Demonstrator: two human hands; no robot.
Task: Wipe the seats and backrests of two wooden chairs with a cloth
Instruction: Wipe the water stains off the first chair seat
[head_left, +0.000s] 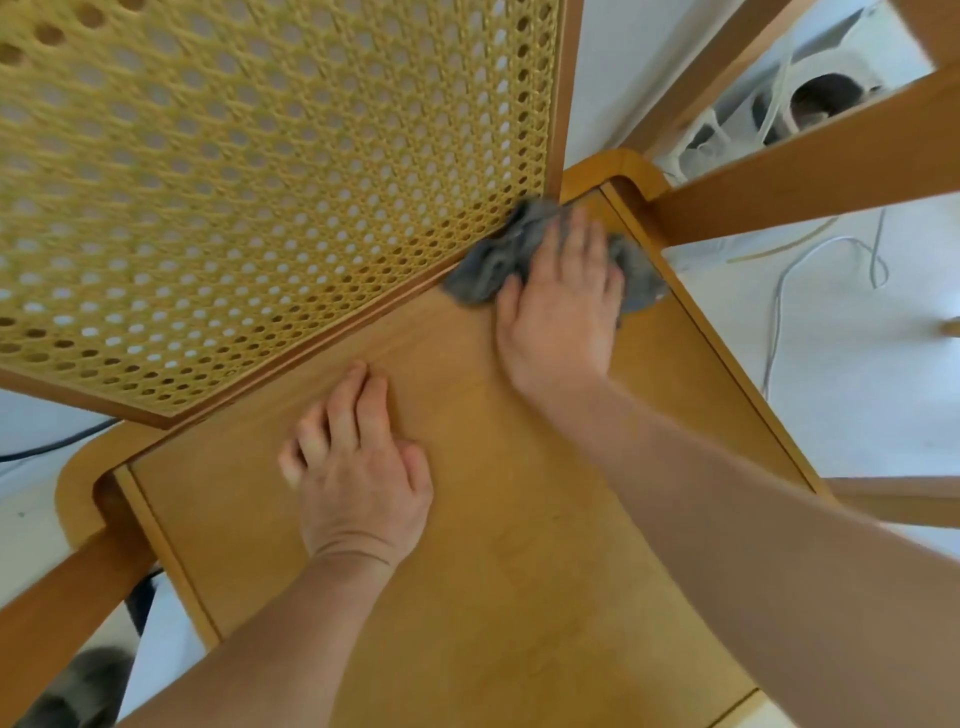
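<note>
Two forearms (753, 519) reach over one wooden chair's smooth tan seat (519, 571), with its woven cane backrest (260, 182) behind; the rails (805, 171) at upper right may be a second chair. The right hand (561, 312) presses flat, fingers straight, on one crumpled grey cloth (483, 270) at the seat's back-right corner. The left hand (363, 478) rests empty and relaxed on the seat.

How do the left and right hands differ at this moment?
The right hand presses a grey cloth under flat fingers; the left hand rests bare on the seat, holding nothing. The right hand reaches the seat's rear corner beside the cane backrest; the left hand sits nearer the seat's middle. Both lie palm down on the same seat.
</note>
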